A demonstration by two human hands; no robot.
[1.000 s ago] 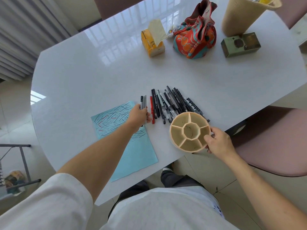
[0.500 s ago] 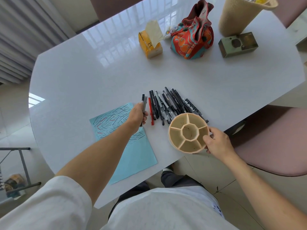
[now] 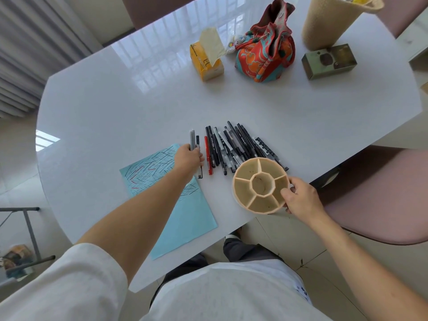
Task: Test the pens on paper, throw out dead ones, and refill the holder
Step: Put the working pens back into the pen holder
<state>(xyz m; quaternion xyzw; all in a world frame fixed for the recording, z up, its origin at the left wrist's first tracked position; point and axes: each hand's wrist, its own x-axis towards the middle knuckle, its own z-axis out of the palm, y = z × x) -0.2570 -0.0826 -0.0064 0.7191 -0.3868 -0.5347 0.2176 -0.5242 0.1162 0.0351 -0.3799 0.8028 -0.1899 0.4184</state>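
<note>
A row of several pens [image 3: 234,147], mostly black with one red, lies on the white table [image 3: 115,107]. At the row's left end my left hand [image 3: 188,158] grips two pens [image 3: 194,141], a grey one and a black one. My right hand [image 3: 301,198] holds the rim of the round beige pen holder [image 3: 260,186], which is tilted so its empty compartments face me at the table's near edge. A light blue sheet of paper [image 3: 185,218] covered with scribbled test lines lies under my left forearm.
At the far side stand a yellow tissue box [image 3: 207,63], a red patterned cloth bag [image 3: 266,54], a tall woven basket [image 3: 328,22] and a green metal box [image 3: 328,62]. A pink chair [image 3: 382,193] sits to the right of the table.
My left hand has closed around the two leftmost pens and drawn them slightly left, away from the row. The holder stays tilted in my right hand.
</note>
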